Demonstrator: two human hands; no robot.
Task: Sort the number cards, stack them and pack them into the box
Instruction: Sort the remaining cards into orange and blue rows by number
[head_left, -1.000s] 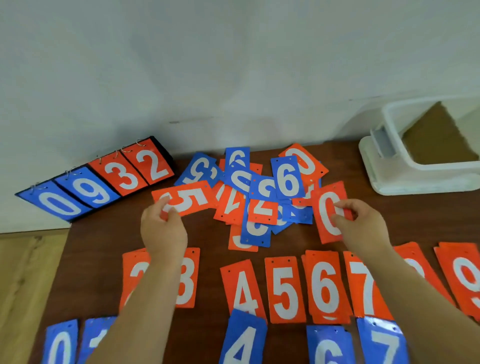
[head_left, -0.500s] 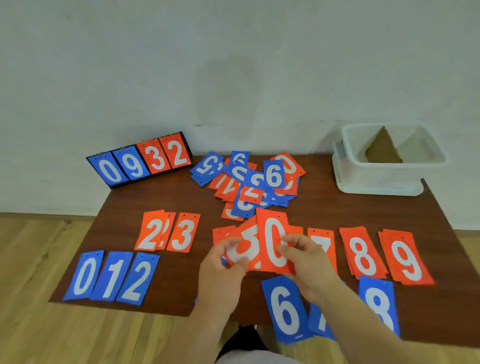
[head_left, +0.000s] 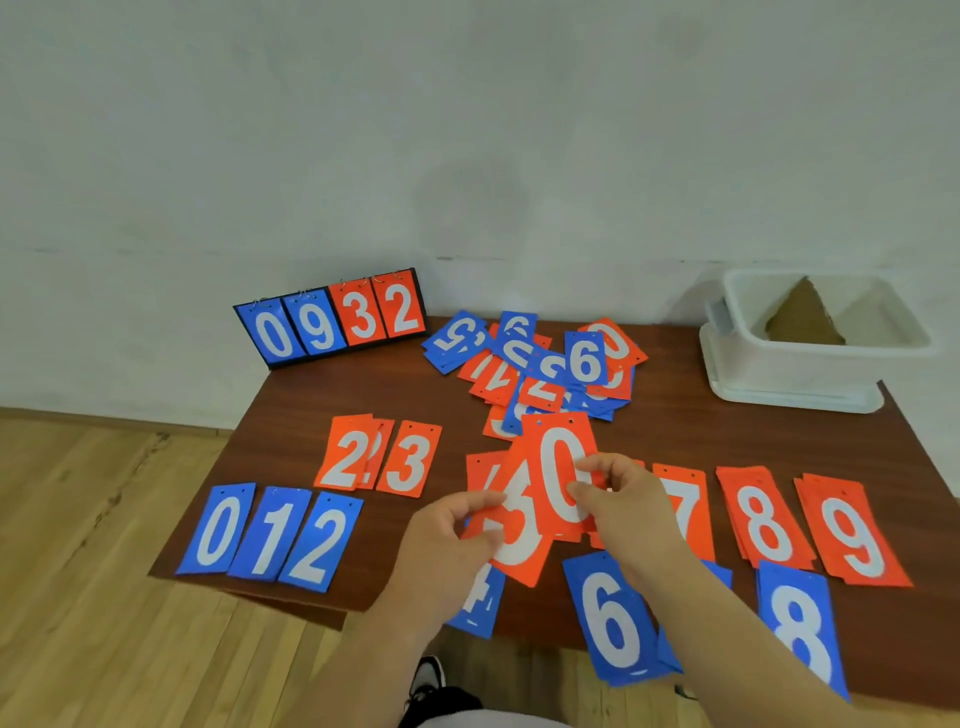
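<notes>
Left hand (head_left: 447, 535): fingers pinch the orange 5 card (head_left: 519, 551) at its left edge, above the table (head_left: 291, 415).
Right hand (head_left: 628, 504): fingers and thumb pinch the orange 0 card (head_left: 556, 462) at its right edge; it overlaps the 5.
Orange row: orange 2 stack (head_left: 345, 457) and orange 3 (head_left: 410, 460) lie left of the left fingers; 7, 8 and 9 lie right of the right fingers.
Blue row: blue 0 (head_left: 218, 530), 1 and 2 lie far left, nearer the person; blue 6 (head_left: 613, 618) lies under the right wrist.
Unsorted pile (head_left: 540, 364): just beyond both sets of fingers.
Box (head_left: 810, 374): well beyond and right of the right fingers, open-topped.
Step, judged: laying both cards into the orange row.
Method: part the cards first; set the 5 between 4 and 7; start the 0 left of the 2; keep the holes on the far side and avoid nudging neighbours.
</notes>
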